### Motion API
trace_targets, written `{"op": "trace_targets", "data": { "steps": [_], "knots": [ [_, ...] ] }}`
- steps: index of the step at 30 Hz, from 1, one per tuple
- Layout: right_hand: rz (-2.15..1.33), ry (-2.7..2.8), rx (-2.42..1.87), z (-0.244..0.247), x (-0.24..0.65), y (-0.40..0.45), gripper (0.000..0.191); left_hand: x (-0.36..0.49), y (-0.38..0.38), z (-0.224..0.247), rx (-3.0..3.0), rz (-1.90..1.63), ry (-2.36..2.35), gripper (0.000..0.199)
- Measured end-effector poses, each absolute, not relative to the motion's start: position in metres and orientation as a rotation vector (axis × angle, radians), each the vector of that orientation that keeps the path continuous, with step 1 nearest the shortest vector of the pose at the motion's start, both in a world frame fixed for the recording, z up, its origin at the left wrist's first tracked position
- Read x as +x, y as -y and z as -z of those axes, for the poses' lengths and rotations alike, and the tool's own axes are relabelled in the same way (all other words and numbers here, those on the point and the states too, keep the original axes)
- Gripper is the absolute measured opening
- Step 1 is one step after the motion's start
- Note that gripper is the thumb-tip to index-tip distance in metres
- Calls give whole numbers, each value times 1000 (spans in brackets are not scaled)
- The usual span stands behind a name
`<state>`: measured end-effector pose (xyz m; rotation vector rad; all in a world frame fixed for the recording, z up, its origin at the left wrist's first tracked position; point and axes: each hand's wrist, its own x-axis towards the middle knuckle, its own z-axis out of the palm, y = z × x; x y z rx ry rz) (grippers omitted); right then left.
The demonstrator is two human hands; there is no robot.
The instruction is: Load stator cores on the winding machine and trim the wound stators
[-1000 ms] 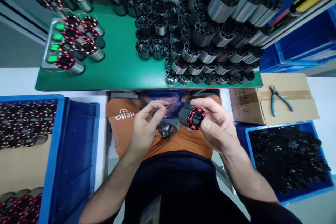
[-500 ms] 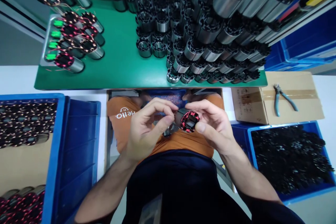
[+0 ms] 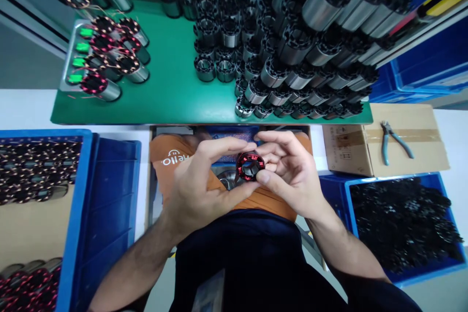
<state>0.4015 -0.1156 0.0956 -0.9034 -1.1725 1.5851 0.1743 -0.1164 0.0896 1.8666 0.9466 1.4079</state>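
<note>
Left hand (image 3: 193,185) and right hand (image 3: 292,170) together, fingers and thumbs closed around one red-wound stator (image 3: 252,157), held above the lap, just short of the green table (image 3: 171,102). Stacked bare stators (image 3: 274,75) block the table's right side; wound ones (image 3: 106,90) stand left. Right: pliers (image 3: 386,131) on carton (image 3: 420,158), above a blue bin (image 3: 334,187) of black parts (image 3: 405,224).
</note>
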Motion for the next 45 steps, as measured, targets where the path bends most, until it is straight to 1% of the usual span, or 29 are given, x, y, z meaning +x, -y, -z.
{"op": "trace_targets", "data": {
  "steps": [2,5,7,9,10,11,12,13,14,16,17,18,19,21,22,25,28,29,36,39,40,41,43,45],
  "knots": [
    [-1596,1175,-909,-94,402,118,61,176,116,-87,1866,-1423,-951,76],
    [-1618,1168,-889,-91,404,121,58,175,117,-79,1933,-1422,-974,77],
    [-1575,1207,-922,-91,405,121,60,174,119,-74,1957,-1441,-970,82],
    [-1448,1302,-981,-93,405,118,62,173,121,-70,1943,-1456,-970,93],
    [-1376,1354,-999,-95,405,116,59,173,121,-70,1947,-1475,-977,99],
    [-1315,1401,-997,-96,404,114,50,173,121,-70,1969,-1500,-986,104],
    [-1278,1434,-982,-97,404,112,38,172,121,-71,2006,-1514,-994,104],
    [-1267,1448,-964,-98,404,110,25,171,120,-73,2057,-1512,-997,98],
    [-1279,1444,-953,-97,404,109,17,171,119,-76,2112,-1500,-994,86],
    [-1314,1385,-983,-93,406,107,11,170,118,-82,2172,-1452,-1009,59],
    [-1316,1326,-1019,-91,408,108,11,169,118,-85,2170,-1436,-1032,47],
    [-1298,1249,-1054,-88,410,108,12,169,119,-88,2149,-1441,-1064,41],
    [-1258,1168,-1080,-86,412,109,16,170,119,-90,2112,-1453,-1108,38],
    [-1152,1073,-1109,-86,413,113,24,170,121,-94,2040,-1484,-1209,37],
    [-1106,1089,-1111,-88,413,115,23,171,121,-95,2023,-1509,-1253,38],
    [-998,1328,-1053,-97,404,125,9,172,122,-99,1987,-1524,-1389,39],
    [-921,1466,-951,-101,393,132,24,175,124,-101,1977,-1474,-1442,32],
    [-904,1474,-943,-101,391,133,26,176,126,-101,1970,-1462,-1437,32],
    [-854,1623,-1011,-99,407,129,16,179,135,-92,1929,-1445,-1331,43],
    [-777,1642,-1039,-108,408,125,5,181,133,-91,1957,-1389,-1228,41],
    [-793,1604,-1067,-111,404,125,8,183,132,-92,1962,-1387,-1183,39],
    [-833,1535,-1096,-113,400,125,16,185,131,-92,1963,-1394,-1149,36],
    [-984,1331,-1136,-114,388,129,27,189,131,-92,1961,-1407,-1130,32],
    [-1205,1109,-1127,-109,379,135,24,193,131,-91,1978,-1433,-1150,33]
  ]
}}
